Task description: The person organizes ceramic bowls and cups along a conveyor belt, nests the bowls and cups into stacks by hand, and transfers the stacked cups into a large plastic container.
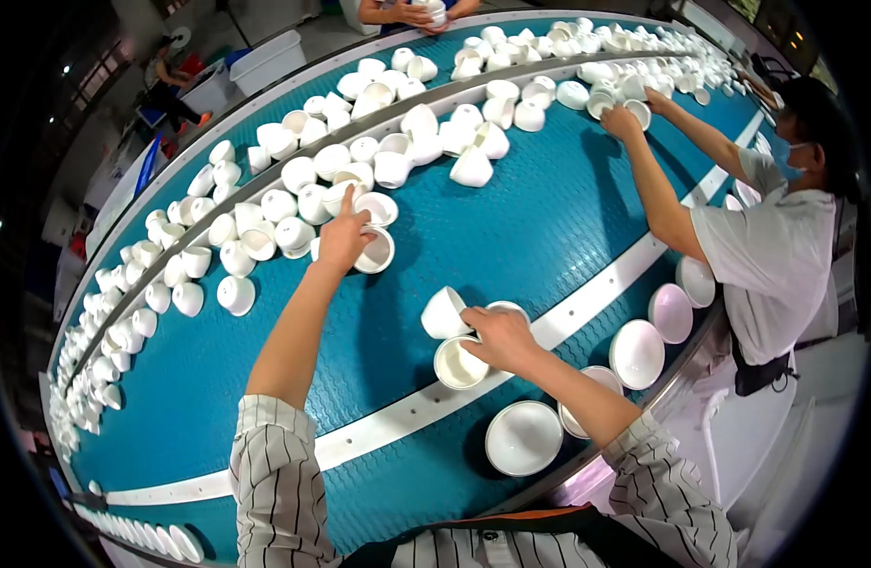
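Note:
My left hand (344, 237) reaches to the edge of a heap of small white bowls, index finger stretched over one of them. Its thumb and curled fingers close on a white bowl (375, 252), while a second bowl (377, 209) touches it just above. Near the white guide rail, my right hand (500, 338) grips a small white bowl (460, 363) by the rim, thumb at its mouth. Against its fingers leans a tilted bowl (443, 313). Another bowl (509, 309) shows partly behind the hand.
A blue belt (360, 379) carries many bowls, split by a grey divider (275, 170) and a white rail (388, 431). Larger bowls (524, 437) line the near lane. At right, a masked co-worker (786, 227) handles bowls; another person's hands (421, 13) hold one across the belt.

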`<action>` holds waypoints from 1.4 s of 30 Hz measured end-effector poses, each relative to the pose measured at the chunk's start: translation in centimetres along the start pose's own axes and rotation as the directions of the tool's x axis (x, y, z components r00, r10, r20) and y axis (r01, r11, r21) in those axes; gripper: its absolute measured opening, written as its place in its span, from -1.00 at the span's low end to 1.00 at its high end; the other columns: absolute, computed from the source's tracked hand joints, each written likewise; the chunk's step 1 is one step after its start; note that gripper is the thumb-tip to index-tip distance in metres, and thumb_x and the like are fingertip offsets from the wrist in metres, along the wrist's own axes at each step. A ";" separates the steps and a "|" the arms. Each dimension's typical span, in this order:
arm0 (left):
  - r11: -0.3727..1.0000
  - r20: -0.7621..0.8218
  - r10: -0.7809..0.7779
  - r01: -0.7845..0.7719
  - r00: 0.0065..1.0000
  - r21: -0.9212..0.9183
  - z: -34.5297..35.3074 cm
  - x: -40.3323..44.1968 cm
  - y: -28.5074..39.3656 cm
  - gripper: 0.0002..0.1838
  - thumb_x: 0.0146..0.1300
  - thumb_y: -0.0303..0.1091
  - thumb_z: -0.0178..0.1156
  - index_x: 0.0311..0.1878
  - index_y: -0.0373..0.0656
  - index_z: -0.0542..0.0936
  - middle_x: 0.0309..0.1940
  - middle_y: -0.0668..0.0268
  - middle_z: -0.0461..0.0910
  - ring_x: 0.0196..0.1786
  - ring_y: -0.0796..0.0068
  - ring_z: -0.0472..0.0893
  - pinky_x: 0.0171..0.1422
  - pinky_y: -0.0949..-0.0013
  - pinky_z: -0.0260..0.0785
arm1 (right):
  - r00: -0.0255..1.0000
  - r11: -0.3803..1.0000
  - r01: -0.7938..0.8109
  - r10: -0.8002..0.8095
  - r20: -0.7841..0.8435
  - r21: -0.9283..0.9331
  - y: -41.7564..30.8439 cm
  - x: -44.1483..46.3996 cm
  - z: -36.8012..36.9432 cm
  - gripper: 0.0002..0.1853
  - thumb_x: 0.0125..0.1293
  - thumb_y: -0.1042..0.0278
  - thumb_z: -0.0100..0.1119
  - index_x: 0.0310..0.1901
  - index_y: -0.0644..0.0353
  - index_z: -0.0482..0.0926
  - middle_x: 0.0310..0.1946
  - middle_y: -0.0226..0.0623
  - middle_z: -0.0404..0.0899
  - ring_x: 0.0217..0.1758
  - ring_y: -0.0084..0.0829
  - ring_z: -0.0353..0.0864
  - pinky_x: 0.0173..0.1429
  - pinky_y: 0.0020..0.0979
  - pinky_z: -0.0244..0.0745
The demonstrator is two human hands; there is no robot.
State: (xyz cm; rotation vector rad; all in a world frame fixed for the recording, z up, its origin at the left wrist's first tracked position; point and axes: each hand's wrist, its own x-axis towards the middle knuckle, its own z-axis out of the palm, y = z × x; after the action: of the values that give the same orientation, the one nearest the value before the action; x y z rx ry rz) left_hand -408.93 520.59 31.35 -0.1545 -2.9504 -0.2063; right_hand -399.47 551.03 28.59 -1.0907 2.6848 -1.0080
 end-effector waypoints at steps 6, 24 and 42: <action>0.991 -0.092 -0.126 0.128 0.988 0.024 0.6 0.2 0.8 -0.65 -0.13 -0.24 0.41 -0.20 -0.03 0.60 -0.02 0.09 0.46 -0.21 0.05 0.59 -0.16 0.10 0.43 | 1.000 1.000 -0.001 0.000 0.029 0.030 1.9 0.0 -1.5 -0.71 -0.03 0.29 0.25 -0.25 0.15 0.45 -0.34 -0.29 0.57 -0.35 -0.18 0.61 -0.32 -0.14 0.46; 0.871 -0.172 -0.241 0.134 0.955 -0.473 -9.8 -7.3 12.2 -0.74 0.07 -0.50 0.21 -0.15 -0.36 0.47 -0.35 0.24 0.55 -0.32 0.41 0.51 -0.20 0.36 0.38 | 0.969 0.608 0.241 -0.106 -0.223 0.757 -2.7 -5.4 -21.8 -0.69 0.01 0.24 0.30 -0.27 0.23 0.51 -0.32 -0.27 0.53 -0.22 -0.24 0.53 -0.17 -0.26 0.39; 0.278 0.708 0.254 0.651 0.659 -0.706 -13.3 -7.9 75.5 -0.79 0.00 -0.61 0.25 -0.24 -0.26 0.59 -0.34 0.37 0.61 -0.29 0.62 0.54 -0.21 0.51 0.40 | 0.553 0.274 -0.281 0.829 -0.078 0.920 8.1 -53.7 -47.9 -0.67 0.12 0.19 0.32 -0.23 0.28 0.53 -0.38 -0.41 0.51 -0.26 -0.60 0.41 -0.14 -0.47 0.35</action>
State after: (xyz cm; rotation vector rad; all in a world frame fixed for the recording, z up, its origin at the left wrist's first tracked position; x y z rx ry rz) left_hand -390.20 592.34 52.51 0.1036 -2.8965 -2.5830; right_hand -378.57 616.29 52.07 0.5276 1.9270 -2.2553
